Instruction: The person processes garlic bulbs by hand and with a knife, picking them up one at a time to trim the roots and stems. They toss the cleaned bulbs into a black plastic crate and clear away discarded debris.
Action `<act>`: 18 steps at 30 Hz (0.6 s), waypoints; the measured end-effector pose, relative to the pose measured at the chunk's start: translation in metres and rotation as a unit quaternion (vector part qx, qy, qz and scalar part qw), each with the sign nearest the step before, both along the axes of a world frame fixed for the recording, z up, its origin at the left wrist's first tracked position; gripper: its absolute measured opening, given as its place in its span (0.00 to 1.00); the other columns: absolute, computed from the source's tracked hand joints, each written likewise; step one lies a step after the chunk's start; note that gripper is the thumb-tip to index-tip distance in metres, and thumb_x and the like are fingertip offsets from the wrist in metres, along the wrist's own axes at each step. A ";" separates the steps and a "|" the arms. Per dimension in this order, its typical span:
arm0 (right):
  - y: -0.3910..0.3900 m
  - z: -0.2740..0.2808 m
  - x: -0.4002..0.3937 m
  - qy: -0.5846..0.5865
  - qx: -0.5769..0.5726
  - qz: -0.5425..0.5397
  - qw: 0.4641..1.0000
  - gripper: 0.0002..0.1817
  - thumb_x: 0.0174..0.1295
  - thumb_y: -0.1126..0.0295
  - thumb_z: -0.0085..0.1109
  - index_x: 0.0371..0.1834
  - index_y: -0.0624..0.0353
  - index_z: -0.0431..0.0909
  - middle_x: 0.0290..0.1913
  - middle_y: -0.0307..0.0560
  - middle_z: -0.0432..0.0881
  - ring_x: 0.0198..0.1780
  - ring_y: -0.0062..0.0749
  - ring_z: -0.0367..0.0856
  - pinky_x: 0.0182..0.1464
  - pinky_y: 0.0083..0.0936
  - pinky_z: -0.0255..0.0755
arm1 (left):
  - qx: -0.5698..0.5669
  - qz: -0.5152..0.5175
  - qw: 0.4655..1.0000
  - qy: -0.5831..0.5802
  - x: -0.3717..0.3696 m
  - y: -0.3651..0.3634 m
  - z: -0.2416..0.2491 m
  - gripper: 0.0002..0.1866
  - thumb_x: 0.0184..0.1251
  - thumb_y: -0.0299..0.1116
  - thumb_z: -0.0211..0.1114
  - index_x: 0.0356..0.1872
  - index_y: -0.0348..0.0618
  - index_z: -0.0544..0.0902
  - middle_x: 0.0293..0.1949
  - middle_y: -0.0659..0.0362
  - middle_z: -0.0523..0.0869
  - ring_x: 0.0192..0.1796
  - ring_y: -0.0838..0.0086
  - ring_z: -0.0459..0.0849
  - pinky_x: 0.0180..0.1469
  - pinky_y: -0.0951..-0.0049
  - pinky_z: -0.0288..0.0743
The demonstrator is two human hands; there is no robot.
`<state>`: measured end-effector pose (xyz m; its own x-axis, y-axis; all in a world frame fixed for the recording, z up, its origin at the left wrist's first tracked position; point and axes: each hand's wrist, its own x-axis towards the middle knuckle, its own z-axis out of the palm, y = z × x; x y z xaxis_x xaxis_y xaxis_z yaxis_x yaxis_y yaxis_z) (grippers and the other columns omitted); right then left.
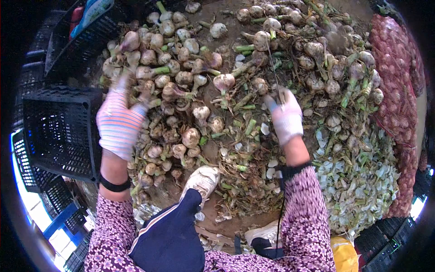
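Observation:
Many garlic bulbs (191,137) with dirty roots and cut stems lie in a broad heap on the ground. My left hand (119,119), in a striped glove, is over the left part of the heap with its fingers spread; they are blurred, and nothing shows in them. My right hand (285,113), in a pale glove with blue and brown fingertips, is closed around the lower end of a thin dark blade (273,63). The blade points up and slightly left, over bulbs and stems. Its handle is hidden in my fingers.
Black plastic crates (63,133) stand at the left. Filled red mesh sacks (395,81) line the right side. Peeled skins and trimmings (358,181) are piled at the lower right, near a yellow object (344,254). My white shoe (204,181) stands at the heap's near edge.

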<state>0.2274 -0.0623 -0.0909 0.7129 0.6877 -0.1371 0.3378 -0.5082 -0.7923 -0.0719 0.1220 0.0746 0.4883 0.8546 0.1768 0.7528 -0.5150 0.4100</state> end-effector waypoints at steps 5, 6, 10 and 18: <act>0.057 -0.010 -0.009 0.079 -0.107 0.006 0.991 0.25 0.58 0.55 0.73 0.50 0.62 0.80 0.45 0.58 0.88 0.44 0.53 0.87 0.50 0.40 0.78 | -0.419 0.012 0.894 -0.161 0.046 -0.057 -0.029 0.39 0.68 0.41 0.72 0.77 0.40 0.67 0.66 0.51 0.81 0.49 0.71 0.89 0.53 0.70 0.82; 0.053 0.001 -0.017 0.078 -0.107 0.008 0.991 0.25 0.58 0.55 0.73 0.50 0.62 0.80 0.45 0.58 0.88 0.44 0.53 0.87 0.50 0.40 0.78 | -0.460 -0.025 0.867 -0.189 0.048 -0.061 -0.057 0.41 0.67 0.43 0.73 0.78 0.41 0.65 0.65 0.53 0.81 0.43 0.74 0.89 0.45 0.71 0.83; -0.002 0.059 -0.078 0.081 0.010 0.020 0.996 0.21 0.59 0.61 0.74 0.50 0.60 0.80 0.44 0.54 0.87 0.45 0.43 0.87 0.50 0.35 0.78 | -0.674 -0.063 0.694 -0.245 0.082 -0.083 -0.073 0.36 0.64 0.35 0.73 0.72 0.41 0.70 0.61 0.61 0.83 0.50 0.78 0.84 0.48 0.74 0.80; -0.092 0.106 -0.094 0.007 -0.073 0.133 0.988 0.12 0.60 0.69 0.70 0.45 0.58 0.81 0.39 0.53 0.85 0.38 0.45 0.86 0.43 0.32 0.80 | -0.645 -0.122 0.745 -0.115 0.055 -0.135 -0.123 0.43 0.51 0.43 0.82 0.68 0.40 0.74 0.53 0.56 0.88 0.51 0.72 0.86 0.57 0.65 0.81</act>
